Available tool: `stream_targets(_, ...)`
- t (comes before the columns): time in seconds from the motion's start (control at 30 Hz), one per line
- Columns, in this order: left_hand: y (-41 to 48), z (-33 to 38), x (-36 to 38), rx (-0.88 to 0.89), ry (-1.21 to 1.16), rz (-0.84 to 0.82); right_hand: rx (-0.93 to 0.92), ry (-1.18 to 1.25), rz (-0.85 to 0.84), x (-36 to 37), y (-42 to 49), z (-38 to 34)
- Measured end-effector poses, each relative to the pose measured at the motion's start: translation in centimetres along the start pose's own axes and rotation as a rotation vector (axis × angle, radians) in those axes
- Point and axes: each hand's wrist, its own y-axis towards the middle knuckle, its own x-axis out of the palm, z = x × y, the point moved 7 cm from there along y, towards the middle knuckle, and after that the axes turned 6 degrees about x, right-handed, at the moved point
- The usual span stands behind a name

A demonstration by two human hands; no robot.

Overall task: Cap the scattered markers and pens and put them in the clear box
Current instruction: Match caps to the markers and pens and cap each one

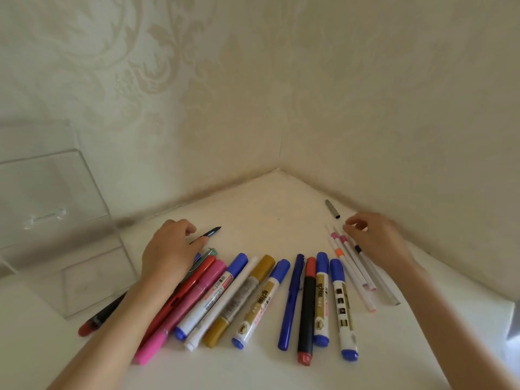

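My left hand (168,249) grips an uncapped dark pen (209,233) whose black nib points right and away from me. A loose grey cap (332,209) lies near the wall corner. My right hand (377,237) hovers just right of it with loosely curled fingers, over the tips of several thin white pens (351,266); I see nothing held in it. A fan of capped markers (264,299) in blue, gold, pink, red and black lies on the white table between my arms. The clear box (92,249) stands at the left.
Wallpapered walls meet in a corner (278,170) right behind the table. A dark pen with a red end (92,322) lies in front of the box, partly under my left forearm. The table's edge drops off at the far right (506,319).
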Motion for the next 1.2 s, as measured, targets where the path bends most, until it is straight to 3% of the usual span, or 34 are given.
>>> stream_targets(0.23,0.5,0.1,0.2,-0.059,0.019,-0.008,0.013,-0.321,0.046,2.0,5.2,-3.0)
stream_targets(0.37,0.5,0.8,0.0,0.03,-0.064,0.045,-0.004,-0.399,0.062,3.6,6.4,-3.8)
stream_targets(0.43,0.3,1.6,-0.3,0.11,-0.218,0.05,-0.015,-0.27,0.09,2.9,6.2,-4.7)
stream_targets(0.5,-0.3,2.8,-0.8,0.171,-0.333,0.046,-0.017,0.055,0.081,1.8,4.8,-6.1)
stream_targets(0.67,-2.3,6.1,-1.9,0.312,-0.452,0.064,0.155,1.191,-0.462,4.2,-2.5,-8.9)
stream_targets(0.73,-3.1,7.2,-1.7,0.354,-0.499,0.022,0.237,1.429,-0.566,5.4,-4.2,-9.3)
stream_targets(0.87,-4.0,8.0,-1.0,0.386,-0.553,-0.023,0.275,1.586,-0.57,6.3,-5.2,-9.6)
stream_targets(1.2,-4.2,8.1,-1.2,0.394,-0.569,-0.009,0.154,1.478,-0.563,6.0,-5.7,-9.9)
